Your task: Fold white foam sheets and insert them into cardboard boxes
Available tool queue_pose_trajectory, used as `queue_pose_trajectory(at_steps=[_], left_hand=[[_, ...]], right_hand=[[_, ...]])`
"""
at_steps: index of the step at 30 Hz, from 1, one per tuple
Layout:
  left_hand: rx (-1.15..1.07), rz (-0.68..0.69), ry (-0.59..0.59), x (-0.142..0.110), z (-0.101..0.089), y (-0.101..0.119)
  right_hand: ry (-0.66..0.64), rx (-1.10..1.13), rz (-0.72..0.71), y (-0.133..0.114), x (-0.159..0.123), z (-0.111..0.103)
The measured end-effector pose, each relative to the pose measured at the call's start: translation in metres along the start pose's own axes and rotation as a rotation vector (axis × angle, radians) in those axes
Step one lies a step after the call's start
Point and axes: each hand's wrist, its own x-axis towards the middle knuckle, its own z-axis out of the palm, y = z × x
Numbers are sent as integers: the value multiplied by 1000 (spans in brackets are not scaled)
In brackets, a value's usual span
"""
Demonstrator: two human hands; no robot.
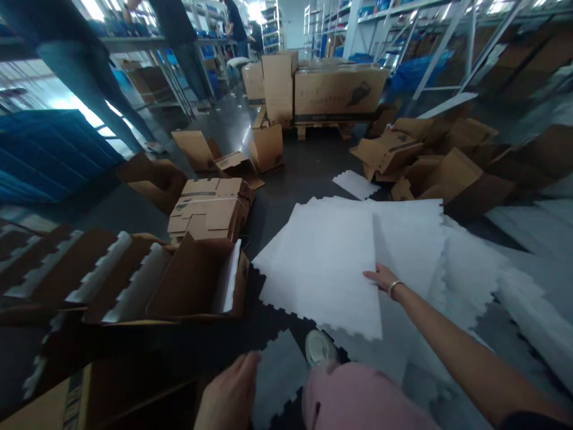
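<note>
The right hand (385, 280) is resting its open fingers (373, 274) on a white foam mat (317, 269), seemingly keeping it flat, while the open left hand (228, 391) is hovering beside a grey puzzle-edged tile (278, 376).

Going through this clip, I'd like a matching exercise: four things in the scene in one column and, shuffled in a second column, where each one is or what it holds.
Things:
1. right hand
2. left hand
3. wooden pallet
4. open cardboard box

Places:
A. under a large carton
B. at the bottom edge, beside a grey interlocking tile
C. holding white sheets upright inside
D. stretched over a white interlocking sheet

Pairs: 1-D; 2-B; 3-A; 4-C
</note>
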Motion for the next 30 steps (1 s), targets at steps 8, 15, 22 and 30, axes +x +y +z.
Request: queue_pose_trajectory(at_steps=[8, 15, 22, 30], left_hand=[[-89, 170, 146, 252, 59, 103], [-95, 149, 184, 274, 103, 109], [-74, 156, 166, 280, 99, 106], [-135, 142, 150, 283, 101, 104]], right_hand=[[-225, -16, -56, -17, -49, -41], [169, -276, -272, -50, -40, 14], [-44, 277, 55, 16, -10, -45], [4, 303, -97, 12, -10, -136]])
